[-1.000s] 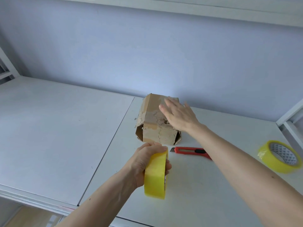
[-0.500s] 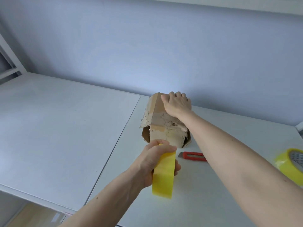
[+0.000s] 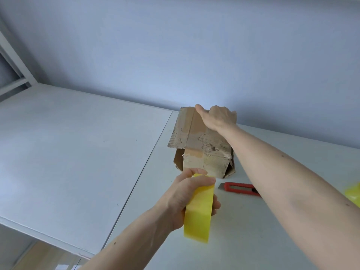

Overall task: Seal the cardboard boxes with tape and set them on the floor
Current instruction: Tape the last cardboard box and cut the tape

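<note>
White tabletop [image 3: 78, 152] made of two panels, a seam running between them; pale blue-grey wall [image 3: 175, 45] behind. White metal frame [image 3: 13, 63] at far left edge.

Red utility knife [image 3: 239, 188] lies flat on the right panel, just in front of the box and to its right, blade end pointing left; its far end passes under the right forearm and is hidden there. A second yellow tape roll [image 3: 353, 193] sits at the right edge of view, cut off by the frame and blurred; only a sliver shows.

Worn brown cardboard box [image 3: 202, 149] stands on the right panel close to the seam, near the wall. Surface is torn, corrugation exposed. One top flap sticks out to the left, not flat. Bottom corners gape on both sides.

Right hand [image 3: 218, 118] rests on the far top of the box, thumb laid along the top edge, fingers bent over the back edge and out of sight; how tightly they hold cannot be told.

Left hand [image 3: 187, 195] grips a yellow roll of packing tape [image 3: 198, 209], fingers curled over the rim, thumb on the near side. Roll is held upright on edge, above the table, just in front of the box's near face, not touching it. Whether any tape strip is pulled loose is not visible.
</note>
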`<state>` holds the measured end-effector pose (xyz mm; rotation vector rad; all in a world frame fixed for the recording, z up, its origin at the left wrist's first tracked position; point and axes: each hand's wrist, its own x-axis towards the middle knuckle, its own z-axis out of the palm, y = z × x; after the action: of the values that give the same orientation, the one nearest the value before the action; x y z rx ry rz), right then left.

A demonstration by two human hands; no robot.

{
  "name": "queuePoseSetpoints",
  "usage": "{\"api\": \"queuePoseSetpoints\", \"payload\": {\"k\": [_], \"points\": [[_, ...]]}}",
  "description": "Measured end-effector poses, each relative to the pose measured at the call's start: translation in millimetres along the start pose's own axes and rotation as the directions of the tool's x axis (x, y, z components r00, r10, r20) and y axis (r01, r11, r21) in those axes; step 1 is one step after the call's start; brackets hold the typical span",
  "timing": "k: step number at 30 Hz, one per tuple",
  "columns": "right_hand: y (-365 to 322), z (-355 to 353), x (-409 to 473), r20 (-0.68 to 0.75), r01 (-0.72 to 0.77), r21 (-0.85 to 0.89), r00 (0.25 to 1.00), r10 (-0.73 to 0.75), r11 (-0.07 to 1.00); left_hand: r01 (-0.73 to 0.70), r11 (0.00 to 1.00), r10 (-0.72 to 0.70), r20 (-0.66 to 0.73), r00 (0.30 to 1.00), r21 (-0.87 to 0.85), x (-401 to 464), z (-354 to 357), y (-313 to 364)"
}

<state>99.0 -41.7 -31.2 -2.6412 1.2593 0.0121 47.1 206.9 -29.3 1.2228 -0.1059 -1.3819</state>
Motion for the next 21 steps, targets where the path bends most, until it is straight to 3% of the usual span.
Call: {"api": "queuePoseSetpoints", "payload": {"k": [6,10,16,19,21], "points": [[-0.9,-16.2,-42.4,-0.091,0.137,-0.017,0.986,-0.138,0.990,-0.028,1.000,0.027,-0.012,1.000,-0.012,-2.5,-1.0,2.4],[7.1,14.4,-99.2,0.029,0.204,-0.060,0.979,-0.202,0.977,-0.039,0.999,0.038,-0.015,0.999,-0.035,-4.3,0.1,3.1],[9.4,20.0,-99.2,0.033,0.174,0.081,0.984,-0.178,0.981,-0.064,0.998,0.064,0.001,0.998,-0.003,-8.9,2.2,0.1],[12.8,2.6,-116.3,-0.200,0.246,0.272,0.960,-0.196,0.930,-0.086,0.996,0.085,0.022,0.996,0.008,-12.2,0.7,-4.4],[15.3,-10.4,-139.0,-0.227,0.265,0.457,0.958,-0.176,0.849,-0.110,0.994,0.110,0.031,0.993,0.019,-14.8,0.6,-6.9]]}}
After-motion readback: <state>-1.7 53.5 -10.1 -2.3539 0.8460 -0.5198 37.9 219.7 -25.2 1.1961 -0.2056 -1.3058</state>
